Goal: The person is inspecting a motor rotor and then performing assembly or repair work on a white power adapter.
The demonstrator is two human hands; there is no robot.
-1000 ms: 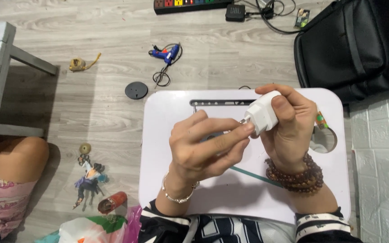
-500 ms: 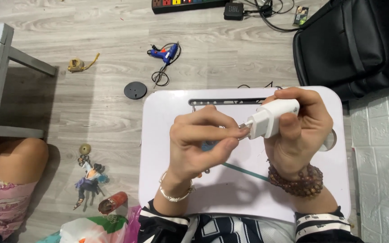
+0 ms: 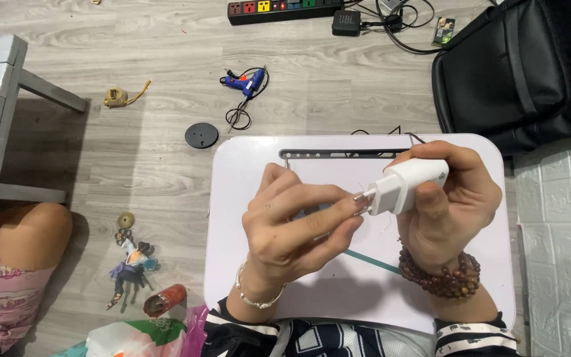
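Head view shows the right hand [image 3: 454, 205] wrapped around a white plastic plug adapter [image 3: 408, 185] above the white lap surface [image 3: 246, 172], while the left hand [image 3: 292, 225] pinches its metal prongs [image 3: 363, 201].

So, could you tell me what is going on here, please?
A person sits over a small white lap table. Their right hand grips a white plug-in charger, while the left hand pinches at its metal prongs. A blue glue gun and a black bag lie on the wooden floor.
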